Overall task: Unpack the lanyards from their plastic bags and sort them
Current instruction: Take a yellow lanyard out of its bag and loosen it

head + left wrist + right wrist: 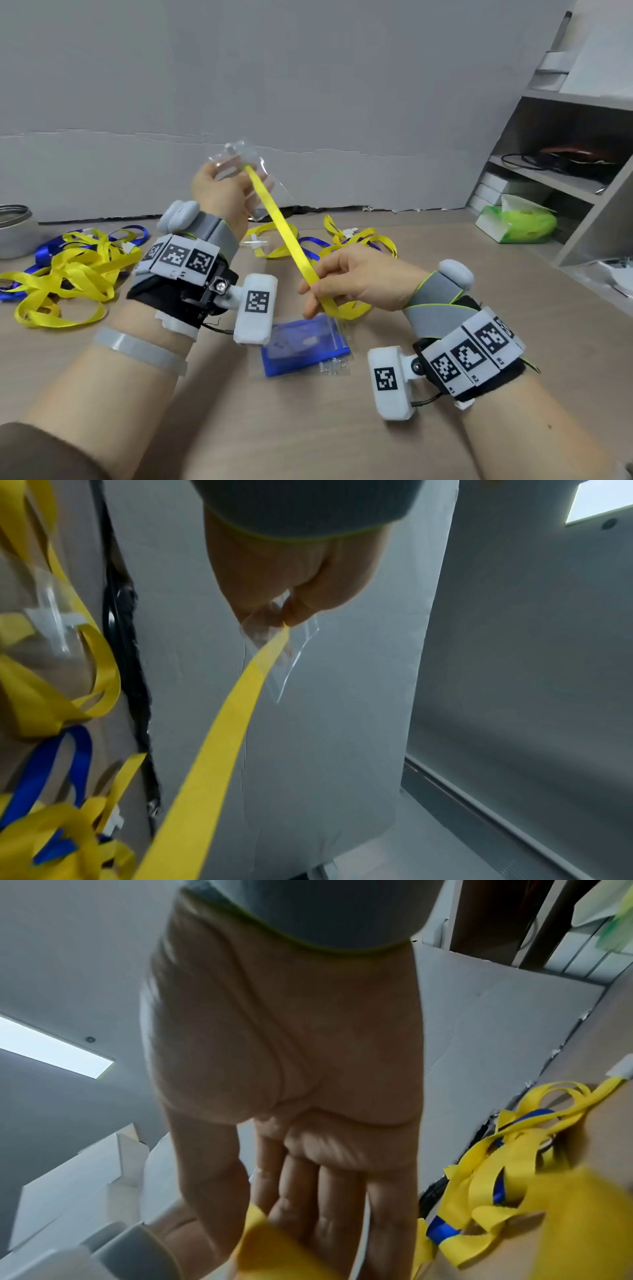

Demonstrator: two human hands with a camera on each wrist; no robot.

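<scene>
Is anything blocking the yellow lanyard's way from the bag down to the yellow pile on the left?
Nothing visible does. The yellow lanyard runs taut from the plastic bag in the left hand to the right hand. Only the left forearm lies toward the yellow pile; the table between is bare.

Office-like workroom: wooden desk [445,428], grey shelf unit [582,192] holding boxes, ceiling panel light [51,1047].

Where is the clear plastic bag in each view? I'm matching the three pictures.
Head: plastic bag upper centre, gripped by the left hand.
Left wrist: centre, at the fingertips, bag hanging below them.
Right wrist: not in view.
Shared landmark: the taut yellow lanyard, pinched by the right hand.
</scene>
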